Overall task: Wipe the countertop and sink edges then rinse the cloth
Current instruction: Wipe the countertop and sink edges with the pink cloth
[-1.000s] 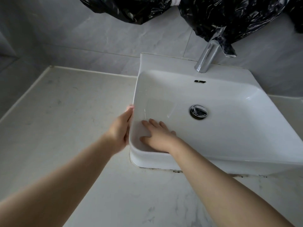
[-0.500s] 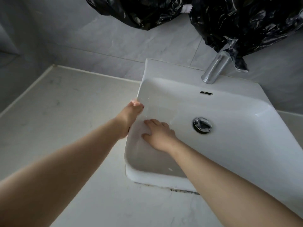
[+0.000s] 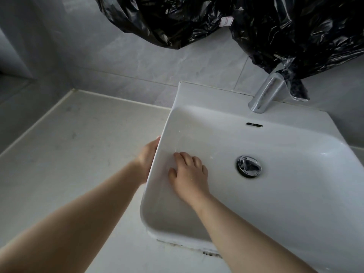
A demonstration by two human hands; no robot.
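My left hand (image 3: 146, 160) fingers hidden outside sink (image 3: 275, 194) edge, cannot tell | right hand (image 3: 190, 174) spread flat, holding nothing | no cloth visible | porcelain likely slick, rigid.

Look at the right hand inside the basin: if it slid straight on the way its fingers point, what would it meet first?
The right hand points up and left, so it would probably meet the sink's left inner wall first, close ahead of the fingertips; exact depth is unclear.

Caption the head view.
Right hand flat inside the white sink, left hand against its outer wall.
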